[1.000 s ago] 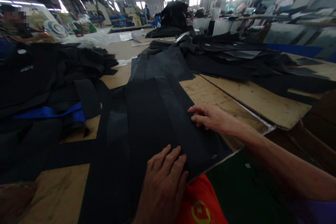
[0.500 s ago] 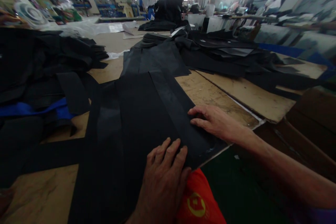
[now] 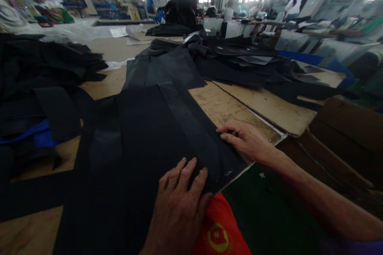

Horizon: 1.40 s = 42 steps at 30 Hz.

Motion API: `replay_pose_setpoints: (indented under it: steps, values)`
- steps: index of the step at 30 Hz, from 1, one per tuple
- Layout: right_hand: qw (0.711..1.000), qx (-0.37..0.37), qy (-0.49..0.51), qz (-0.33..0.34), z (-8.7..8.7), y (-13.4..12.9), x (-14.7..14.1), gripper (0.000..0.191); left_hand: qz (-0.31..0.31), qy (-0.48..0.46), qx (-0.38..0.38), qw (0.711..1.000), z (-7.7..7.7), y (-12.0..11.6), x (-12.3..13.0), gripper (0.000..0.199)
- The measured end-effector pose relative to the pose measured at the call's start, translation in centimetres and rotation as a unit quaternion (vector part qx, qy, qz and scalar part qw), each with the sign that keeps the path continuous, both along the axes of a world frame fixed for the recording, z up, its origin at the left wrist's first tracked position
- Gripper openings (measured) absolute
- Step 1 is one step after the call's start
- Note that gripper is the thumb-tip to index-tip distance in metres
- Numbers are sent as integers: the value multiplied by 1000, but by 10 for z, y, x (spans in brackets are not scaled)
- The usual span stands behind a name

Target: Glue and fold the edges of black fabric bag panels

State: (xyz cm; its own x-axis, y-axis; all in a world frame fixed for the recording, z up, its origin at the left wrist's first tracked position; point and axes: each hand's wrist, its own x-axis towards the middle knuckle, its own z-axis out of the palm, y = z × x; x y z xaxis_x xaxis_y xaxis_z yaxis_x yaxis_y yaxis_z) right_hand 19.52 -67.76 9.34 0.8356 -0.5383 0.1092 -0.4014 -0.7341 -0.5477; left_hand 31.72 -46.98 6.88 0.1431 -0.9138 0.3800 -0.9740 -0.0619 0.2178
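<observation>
A large black fabric panel (image 3: 143, 135) lies over the near part of the worktable, with a smoother black strip (image 3: 182, 115) along its right side. My left hand (image 3: 179, 199) rests palm down on the panel near the front edge, its fingers spread. At the panel's right edge is my right hand (image 3: 243, 139), fingers bent and slightly apart, the tips touching the border of the fabric. No lifted cloth shows between them. A small white mark (image 3: 228, 173) sits at the panel's near right corner.
Dark fabric piles lie at left (image 3: 50, 59) and back right (image 3: 239, 59). Bare wooden tabletop (image 3: 221, 101) shows beside the panel. A brown cardboard box (image 3: 347, 131) stands right of the table edge. Red-orange cloth (image 3: 221, 227) hangs below my left hand. People work far back.
The view has swung slightly right, so the table and piles sit further left. My right hand has drawn outward to the fabric's edge. My left hand stays flat on the panel.
</observation>
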Motion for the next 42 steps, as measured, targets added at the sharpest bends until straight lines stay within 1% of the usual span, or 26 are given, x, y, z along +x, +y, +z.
replay_pose_setpoints:
  steps: [4, 8, 11, 15, 20, 22, 26, 28, 32, 39, 42]
  values:
    - [1000, 23, 1, -17, 0, -2, -2, 22, -4, -3, -5, 1000, -1, 0, 1, 32]
    - [999, 28, 29, -12, 4, 1, 1, 31, -8, -14, -3, 1000, -1, 0, 1, 31]
    - [999, 14, 50, -5, 8, 4, 3, 29, -13, -25, -2, 1000, -1, 1, 1, 31]
    - [996, -19, 87, 4, 15, 10, 13, 23, -6, -7, -3, 1000, -1, 1, 1, 30]
    - [989, -50, 142, 1, 20, 16, 34, 31, 4, 5, 3, 1000, 0, 1, 0, 30]
    - [986, -49, 159, -5, 20, 14, 39, 29, 5, 13, 15, 1000, 0, 1, 0, 31]
    - [984, -26, 176, -13, 19, 7, 43, 18, 12, 38, 28, 999, -2, 2, -2, 31]
    - [984, -12, 178, -11, 19, 4, 45, 13, 13, 51, 31, 998, -2, 2, -3, 31]
    - [984, 12, 179, 2, 18, 2, 49, 9, 12, 63, 42, 997, -1, 2, -3, 31]
    - [990, 12, 139, 6, 22, 8, 48, 5, 5, 82, 63, 995, 0, 2, -3, 32]
    - [992, 51, 119, 1, 20, 9, 43, 2, 8, 81, 65, 995, 0, 3, -3, 32]
